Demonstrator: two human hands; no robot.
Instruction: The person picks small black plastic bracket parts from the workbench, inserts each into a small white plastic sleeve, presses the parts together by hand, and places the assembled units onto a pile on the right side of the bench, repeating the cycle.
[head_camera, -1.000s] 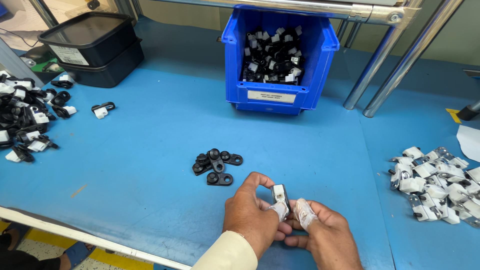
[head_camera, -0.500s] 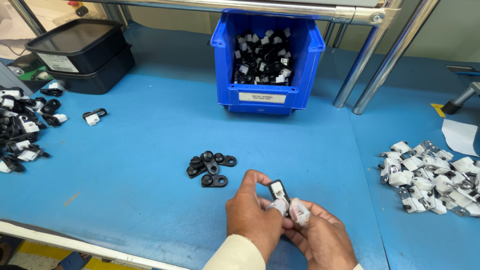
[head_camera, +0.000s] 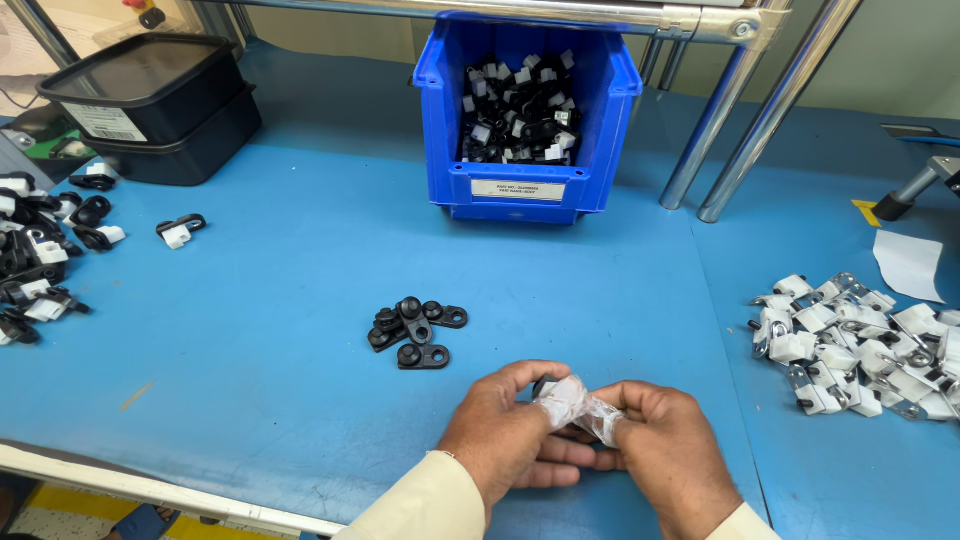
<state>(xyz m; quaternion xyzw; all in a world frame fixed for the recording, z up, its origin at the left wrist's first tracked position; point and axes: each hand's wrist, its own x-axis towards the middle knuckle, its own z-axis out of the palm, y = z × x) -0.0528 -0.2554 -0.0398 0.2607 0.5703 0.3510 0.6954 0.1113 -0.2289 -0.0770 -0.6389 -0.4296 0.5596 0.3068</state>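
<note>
Over the blue desk (head_camera: 250, 330), both hands' fingers, left hand (head_camera: 505, 435) and right hand (head_camera: 665, 455), pinch a small clip (head_camera: 575, 405) in crinkly film, seemingly light, stiff, best gripped by its edges.

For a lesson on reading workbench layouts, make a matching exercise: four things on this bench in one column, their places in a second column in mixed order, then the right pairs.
Things:
1. blue bin
2. stacked black trays
3. small cluster of black clips
4. pile of white-and-metal parts

Places:
A. right edge of the blue table
B. far left corner
C. far middle, beside the metal posts
D. table middle, just beyond the left hand and right hand

Pairs: 1-C, 2-B, 3-D, 4-A
</note>
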